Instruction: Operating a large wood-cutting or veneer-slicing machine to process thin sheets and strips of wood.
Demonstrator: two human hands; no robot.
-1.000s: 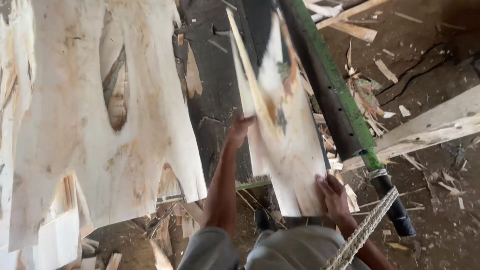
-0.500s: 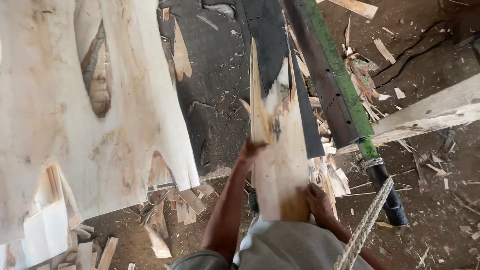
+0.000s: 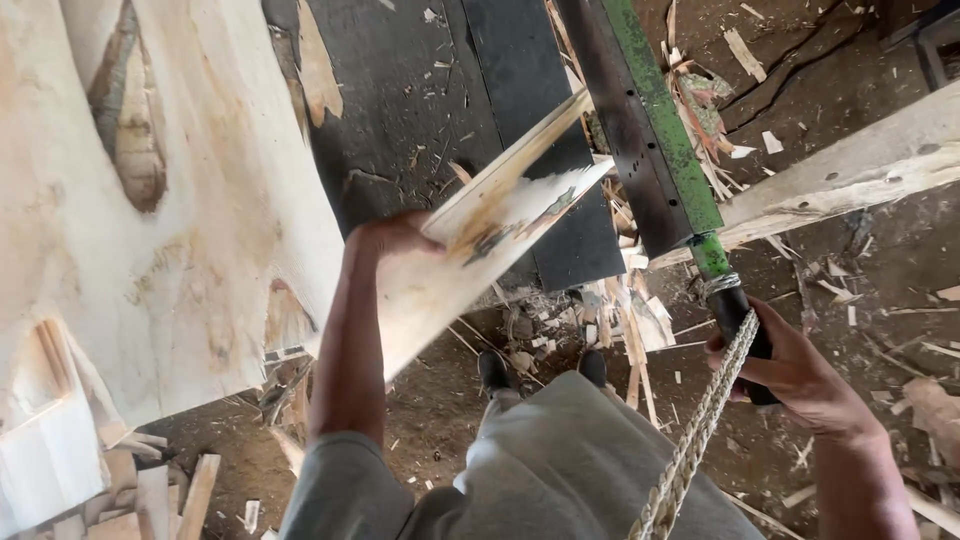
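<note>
My left hand (image 3: 392, 238) grips the edge of a thin pale veneer sheet (image 3: 470, 260) with a dark stain, held tilted above a dark conveyor belt (image 3: 420, 110). My right hand (image 3: 800, 375) is closed around the black handle (image 3: 740, 325) of a long green cutter lever (image 3: 665, 120) that reaches up and left. A twisted rope (image 3: 700, 440) runs from the handle down past my lap.
A wide pale veneer sheet (image 3: 150, 220) with knot holes lies at left. Stacked veneer offcuts (image 3: 90, 480) sit at lower left. A rough wooden beam (image 3: 850, 170) crosses at right. Wood scraps (image 3: 620, 330) litter the dirt floor around my feet.
My right hand left the veneer sheet and took hold of the lever's black handle. My left hand swung the sheet leftward and tilted it flatter.
</note>
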